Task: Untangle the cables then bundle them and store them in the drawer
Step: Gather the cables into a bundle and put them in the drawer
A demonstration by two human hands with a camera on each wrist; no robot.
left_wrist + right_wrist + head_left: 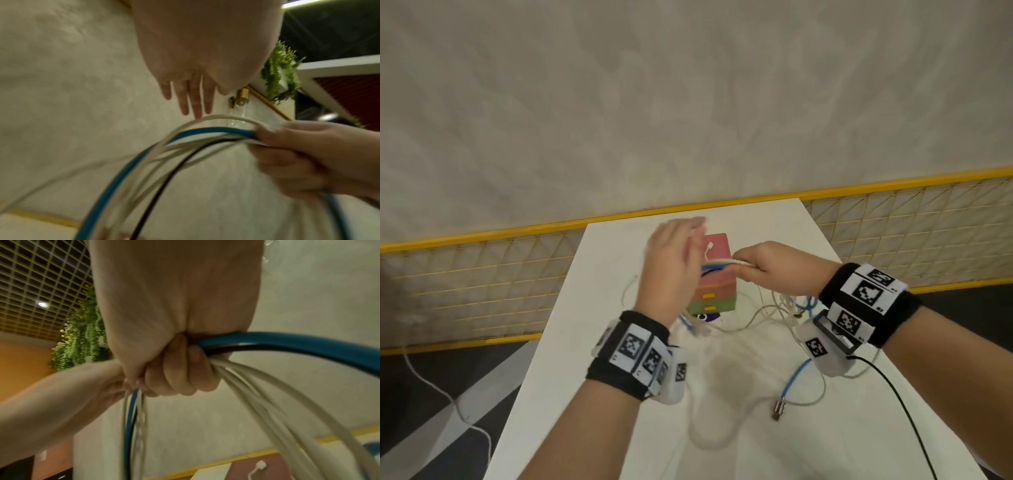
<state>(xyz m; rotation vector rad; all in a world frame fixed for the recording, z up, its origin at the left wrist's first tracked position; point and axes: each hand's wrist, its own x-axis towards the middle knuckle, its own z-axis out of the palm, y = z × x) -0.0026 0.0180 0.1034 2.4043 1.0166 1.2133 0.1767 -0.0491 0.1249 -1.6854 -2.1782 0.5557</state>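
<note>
**Coiling the cables: keep the grip, feed the slack**

The desk point(774, 411) carries the work, with a small chest of coloured drawers point(714, 291) near its far end. Loose cables point(767, 311) lie sprawled on the desk between the chest and the person, some white, some blue, with a metal plug point(778, 408) at the near side. This slack looks not yet gathered, so I judge the bundling to be partway through.

The coil point(185, 146) is held above the chest: blue, white and black strands together in one loop. The right hand point(767, 267) is closed in a fist around it, fingers point(180, 373) wrapped over all the strands. The left hand point(674, 260) is raised beside it, flat and relaxed, fingers straight, holding nothing; it is blurred in the head view.

To do this well, the right fist should stay firm so the loops keep one size, while the left draws up the trailing slack and lays each turn flat against the others. The white plug point(710, 245) sticking up may snag; tuck it in last. The drawers look closed from here, so one needs opening first.
</note>
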